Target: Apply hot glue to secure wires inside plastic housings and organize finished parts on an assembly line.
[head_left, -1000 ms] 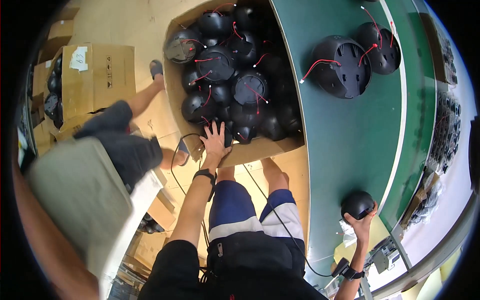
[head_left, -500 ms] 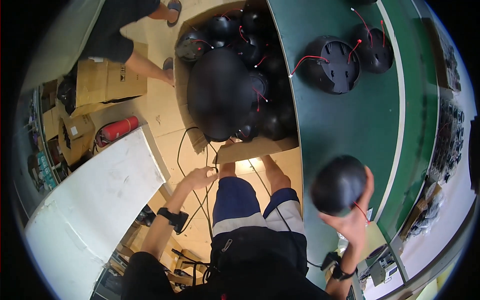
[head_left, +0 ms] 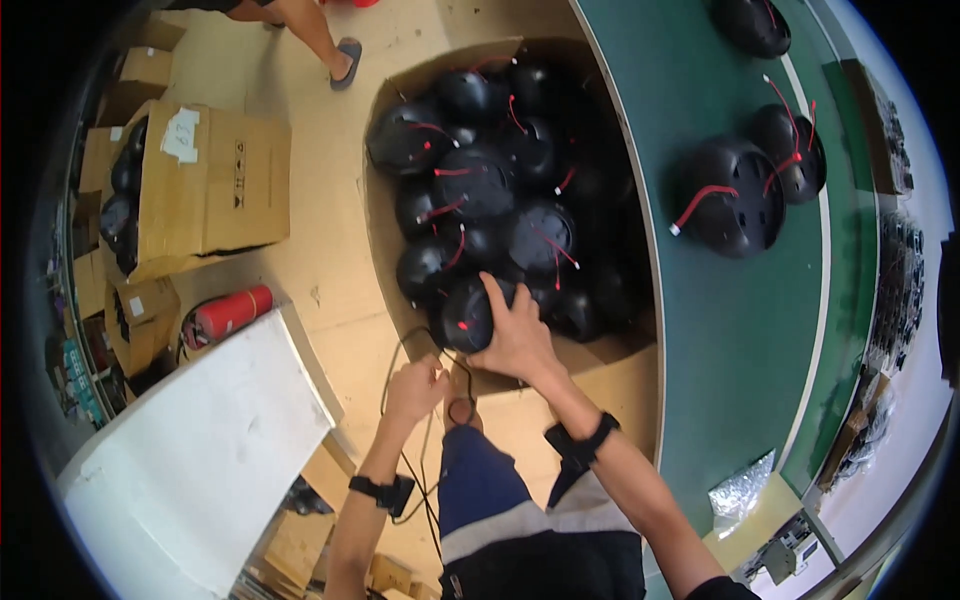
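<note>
My right hand (head_left: 518, 338) grips a black dome-shaped shell (head_left: 466, 318) at the near end of a large cardboard box (head_left: 388, 270). Fingers and thumb spread round the shell, and a bit of red shows on it. Similar rounded shells (head_left: 475, 185) fill the box, many with red wires and white connectors. Close to the box's near edge, my left hand (head_left: 415, 388) is closed, its fingers curled beside a thin black cable (head_left: 392, 365). Whether the left fingers hold anything is hidden.
A green bench (head_left: 735, 340) runs along the right, bearing more black shells (head_left: 735, 195) and a clear plastic bag (head_left: 742, 492). At left are a white panel (head_left: 200, 430), a red fire extinguisher (head_left: 232, 312) and a carton (head_left: 225, 190). Another person's foot (head_left: 346, 64) is at the top.
My right hand has moved left from the bench to the box with a black shell. The large dark shape over the box has gone. The other person's legs are farther up, and the view has shifted.
</note>
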The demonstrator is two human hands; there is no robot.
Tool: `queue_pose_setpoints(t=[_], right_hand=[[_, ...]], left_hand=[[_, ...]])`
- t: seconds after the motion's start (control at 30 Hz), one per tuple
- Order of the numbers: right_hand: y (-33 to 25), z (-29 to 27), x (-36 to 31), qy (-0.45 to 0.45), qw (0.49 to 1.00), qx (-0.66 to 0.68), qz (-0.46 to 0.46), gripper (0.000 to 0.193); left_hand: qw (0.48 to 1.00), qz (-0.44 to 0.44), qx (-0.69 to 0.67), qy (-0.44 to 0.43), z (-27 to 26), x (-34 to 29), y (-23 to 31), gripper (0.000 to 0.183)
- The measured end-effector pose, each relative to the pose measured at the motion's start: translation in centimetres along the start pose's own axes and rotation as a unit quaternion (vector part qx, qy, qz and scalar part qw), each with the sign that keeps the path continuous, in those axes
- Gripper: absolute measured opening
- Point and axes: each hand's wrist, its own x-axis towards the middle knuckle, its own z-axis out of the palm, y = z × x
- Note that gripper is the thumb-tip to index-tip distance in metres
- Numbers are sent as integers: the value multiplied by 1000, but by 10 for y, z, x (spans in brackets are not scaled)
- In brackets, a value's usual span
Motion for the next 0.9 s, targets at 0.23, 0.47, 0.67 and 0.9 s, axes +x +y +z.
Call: queue_pose_setpoints(t=[0.23,0.47,0.67,0.9], right_hand=[[-34,-103,23,240,971,21,-2,124],[-35,-149,199,371,920,-72,104,129],[68,-187,252,359,910,-85,191,131],[-25,-114,69,253,942,-80,-205,23]], left_hand=[[962,107,-192,162,-72,45,18,11],[918,190,-277,212,-135,120,48,9],[897,254,-322,166,-126,122,29,8],[937,181,-261,142,-129,98,21,10]])
